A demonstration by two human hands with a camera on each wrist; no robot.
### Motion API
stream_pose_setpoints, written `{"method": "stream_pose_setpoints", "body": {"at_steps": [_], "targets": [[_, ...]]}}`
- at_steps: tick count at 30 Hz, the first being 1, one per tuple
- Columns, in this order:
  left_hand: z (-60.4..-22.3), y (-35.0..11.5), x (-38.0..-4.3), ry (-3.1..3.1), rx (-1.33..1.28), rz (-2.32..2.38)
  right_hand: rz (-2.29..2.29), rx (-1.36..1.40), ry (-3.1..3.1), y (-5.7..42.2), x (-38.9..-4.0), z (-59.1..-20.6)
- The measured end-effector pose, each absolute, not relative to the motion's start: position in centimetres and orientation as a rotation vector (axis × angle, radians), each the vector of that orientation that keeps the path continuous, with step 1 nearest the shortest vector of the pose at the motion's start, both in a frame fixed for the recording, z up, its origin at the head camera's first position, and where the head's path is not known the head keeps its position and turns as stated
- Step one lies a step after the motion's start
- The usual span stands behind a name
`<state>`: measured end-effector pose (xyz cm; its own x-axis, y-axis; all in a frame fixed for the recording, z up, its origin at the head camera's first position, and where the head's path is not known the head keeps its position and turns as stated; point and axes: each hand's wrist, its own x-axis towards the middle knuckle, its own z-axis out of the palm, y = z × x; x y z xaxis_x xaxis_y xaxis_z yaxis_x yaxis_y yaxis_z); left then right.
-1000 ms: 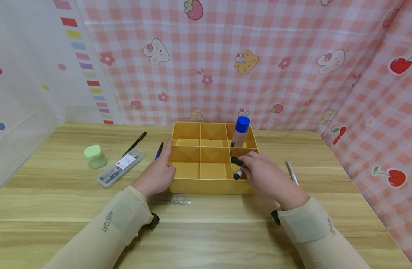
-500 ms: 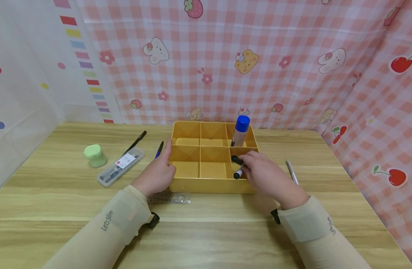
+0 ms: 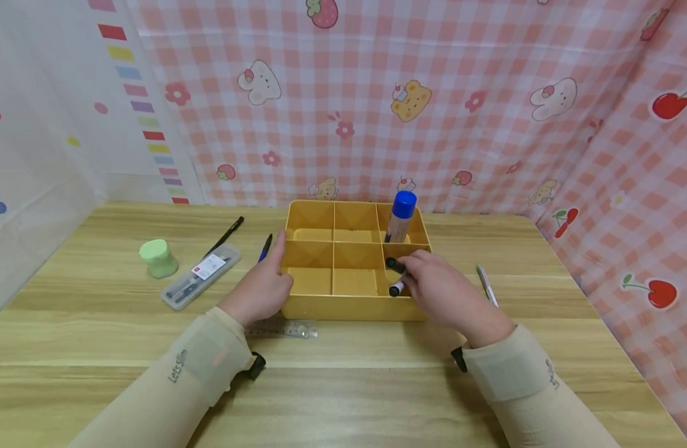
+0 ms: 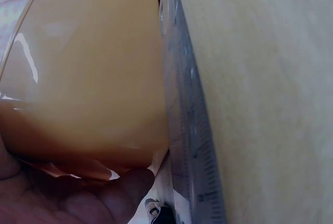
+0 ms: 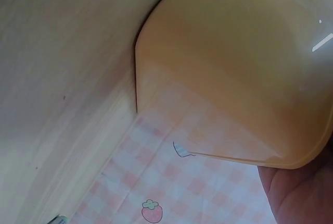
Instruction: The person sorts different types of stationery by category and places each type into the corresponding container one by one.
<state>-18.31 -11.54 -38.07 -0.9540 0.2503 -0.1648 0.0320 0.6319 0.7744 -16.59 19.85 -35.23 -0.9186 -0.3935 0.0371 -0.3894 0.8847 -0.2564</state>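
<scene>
A yellow box (image 3: 353, 308) with several compartments stands on the table. My left hand (image 3: 258, 291) rests against its left side, index finger straight along the wall; the left wrist view shows the fingers (image 4: 112, 198) beside the glossy box side. My right hand (image 3: 445, 294) reaches over the front right compartment. Its fingers pinch a black-capped marker (image 3: 394, 266); a second marker (image 3: 397, 287), white with a dark end, lies just below, partly covered by the hand. The right wrist view has part of the hand (image 5: 304, 198) at the rim. A blue-capped glue stick (image 3: 401, 218) leans in the back right compartment.
A clear ruler (image 3: 293, 330) lies along the box's front. To the left are a blue-and-black pen (image 3: 266, 249), a black pen (image 3: 228, 233), a clear plastic case (image 3: 200, 277) and a pale green lump (image 3: 158, 258). Another pen (image 3: 486, 285) lies right of the box.
The head view has tilted very slightly, so everything sits a little higher. Hands, markers and box keep their places relative to each other.
</scene>
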Motion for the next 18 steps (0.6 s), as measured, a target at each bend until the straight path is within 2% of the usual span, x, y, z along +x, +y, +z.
{"method": "stream_pose_setpoints", "body": {"at_steps": [18], "targets": [[-38.02, -11.52, -18.24, 2.596, 0.232, 1.233, -0.417, -0.62, 3.038, 19.8, -16.52, -35.21]]}}
